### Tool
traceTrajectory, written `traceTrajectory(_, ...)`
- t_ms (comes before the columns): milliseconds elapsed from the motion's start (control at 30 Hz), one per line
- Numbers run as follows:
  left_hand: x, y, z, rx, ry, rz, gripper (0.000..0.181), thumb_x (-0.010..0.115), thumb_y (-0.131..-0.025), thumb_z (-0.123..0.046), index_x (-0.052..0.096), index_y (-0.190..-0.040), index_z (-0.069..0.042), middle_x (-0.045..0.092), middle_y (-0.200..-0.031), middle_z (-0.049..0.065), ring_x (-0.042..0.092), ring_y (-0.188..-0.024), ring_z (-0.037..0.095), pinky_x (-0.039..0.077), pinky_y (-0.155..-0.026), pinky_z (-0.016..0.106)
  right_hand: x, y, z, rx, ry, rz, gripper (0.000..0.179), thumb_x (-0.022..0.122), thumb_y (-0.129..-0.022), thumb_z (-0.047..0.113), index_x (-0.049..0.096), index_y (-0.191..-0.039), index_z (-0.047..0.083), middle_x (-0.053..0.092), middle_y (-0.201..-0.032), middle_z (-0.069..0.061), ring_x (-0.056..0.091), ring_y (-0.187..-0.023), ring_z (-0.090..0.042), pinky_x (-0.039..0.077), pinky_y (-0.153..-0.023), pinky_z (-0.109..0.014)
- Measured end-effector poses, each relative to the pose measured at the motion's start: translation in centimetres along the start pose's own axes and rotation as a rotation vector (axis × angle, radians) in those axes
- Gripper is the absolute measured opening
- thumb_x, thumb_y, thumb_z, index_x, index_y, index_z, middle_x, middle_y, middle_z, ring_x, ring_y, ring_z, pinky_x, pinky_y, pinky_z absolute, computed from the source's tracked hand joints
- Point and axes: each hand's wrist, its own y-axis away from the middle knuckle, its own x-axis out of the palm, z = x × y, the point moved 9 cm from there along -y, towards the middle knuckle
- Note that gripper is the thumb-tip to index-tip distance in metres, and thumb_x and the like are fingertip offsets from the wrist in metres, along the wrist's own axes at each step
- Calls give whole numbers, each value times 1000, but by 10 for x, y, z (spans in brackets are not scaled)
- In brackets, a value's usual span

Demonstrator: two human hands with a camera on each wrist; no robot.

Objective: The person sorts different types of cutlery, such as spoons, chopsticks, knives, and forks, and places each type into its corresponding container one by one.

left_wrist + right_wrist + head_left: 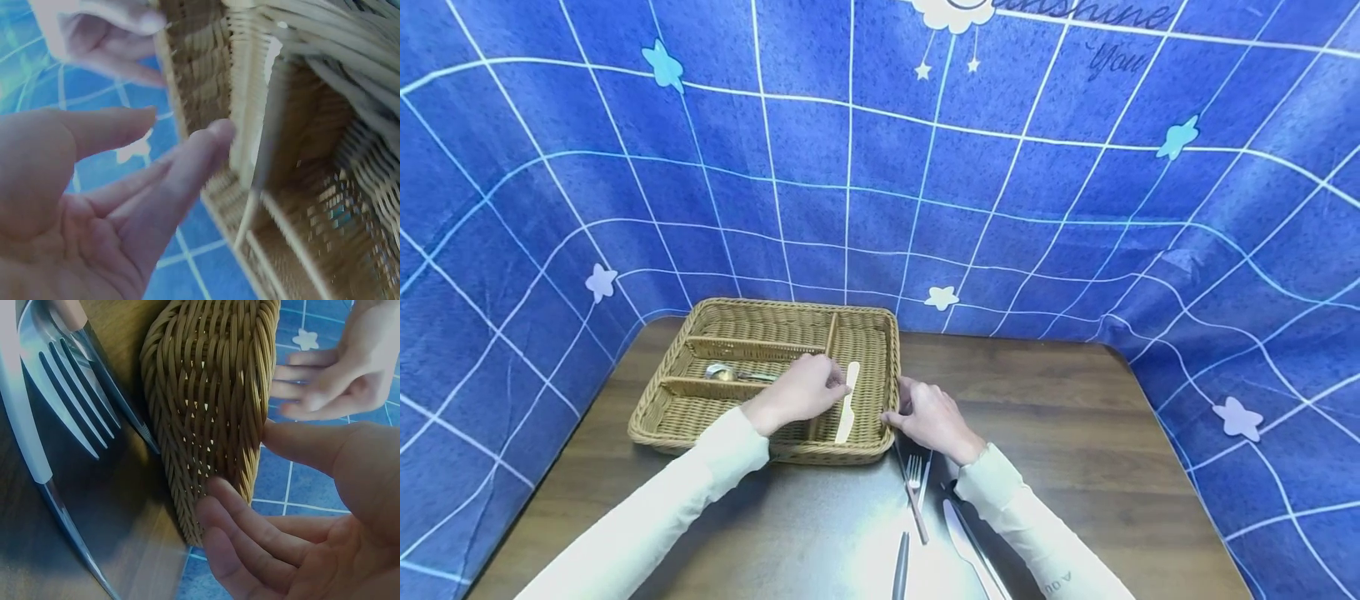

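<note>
Basket (850, 453): brown wicker, near the back left corner of the wooden tabletop (1037, 392); dividers split it into three compartments on the left and a longer one along its right edge.
Pale knife (846, 421): lying lengthwise inside that right compartment, its broad end toward the basket's front edge.
Left hand (801, 387): over the basket, by the divider next to the pale knife; my thumb and fingers are apart with nothing between them, the fingertips close to the knife, though I cannot tell whether they touch it.
Right hand (936, 421): at the basket's right edge, toward its front corner; I hold the rim, thumb on top and fingers curled against the outer wall.
Spoon (721, 372): in the middle left compartment, its bowl toward the basket's left edge.
Fork (39, 340): on the tabletop, just off the basket's front right corner, tines toward the basket.
Brown handle (919, 515): lying over the fork, slanting toward the tabletop's front edge.
Silver knife (958, 533): farther forward, beside my right sleeve (1000, 483).
Dark handle (901, 571): left of the silver knife, partly cut off by the view.
Cloth (1000, 175): blue, with pale grid lines and stars, behind the tabletop's back edge and along both sides.
</note>
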Motion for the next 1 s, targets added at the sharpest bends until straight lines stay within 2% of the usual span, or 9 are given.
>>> traceTrajectory(100,-26,19,7,36,20,-120,25,69,-105,-23,78,-124,-9,80,-111,6,70,-81,12,61,-89,48,0,-1,2,2,-8,3,68,84,-94,29,58,-147,-4,80,-93,0,75,-83,-19,59,-88,-51)
traceTrajectory(233,-62,50,35,24,52,-278,32,67,-107,-26,73,-137,-15,79,-121,8,64,-64,14,61,-66,45,0,-1,1,16,-7,4,71,84,-94,30,56,-149,-5,80,-94,-1,76,-85,-20,58,-91,-53)
traceTrajectory(300,-81,67,56,-3,41,-386,33,66,-108,-28,73,-139,-16,79,-120,9,66,-66,16,59,-63,47,-1,-1,1,18,-5,-1,70,84,-94,30,57,-148,-5,80,-94,-1,76,-85,-20,59,-90,-53)
traceTrajectory(400,-106,96,94,-74,7,-549,34,66,-108,-29,74,-137,-14,80,-117,13,76,-79,30,59,-74,54,-1,-1,0,18,-2,-9,70,84,-93,30,58,-147,-5,80,-94,-1,75,-84,-20,59,-88,-53)
traceTrajectory(467,-116,116,120,-144,-22,-618,36,65,-108,-31,73,-137,-10,79,-121,16,77,-101,38,56,-89,58,0,0,-1,15,6,-8,70,84,-93,31,58,-147,-5,79,-92,1,75,-83,-19,59,-86,-52)
traceTrajectory(533,-118,132,146,-236,-28,-624,42,63,-108,-31,70,-140,-5,76,-125,22,72,-111,49,52,-91,64,0,0,-1,16,14,-1,71,84,-94,32,57,-148,-5,78,-88,4,74,-82,-18,59,-86,-51)
traceTrajectory(700,-106,154,192,-422,-51,-504,58,58,-109,-36,54,-152,4,62,-139,35,55,-125,65,48,-89,73,-1,1,0,13,13,4,71,83,-95,32,56,-149,-5,73,-80,10,68,-72,-12,59,-80,-47)
traceTrajectory(867,-96,164,213,-508,-97,-414,66,50,-111,-40,46,-153,11,49,-144,44,49,-123,73,48,-85,76,-1,1,0,10,8,1,72,83,-95,33,56,-149,-6,74,-80,10,64,-69,-10,58,-77,-46)
traceTrajectory(1000,-88,166,220,-497,-122,-388,57,49,-111,-34,53,-146,12,56,-136,44,55,-117,72,50,-79,72,-1,1,-1,8,10,5,74,83,-95,33,55,-150,-7,74,-79,10,63,-67,-9,58,-77,-45)
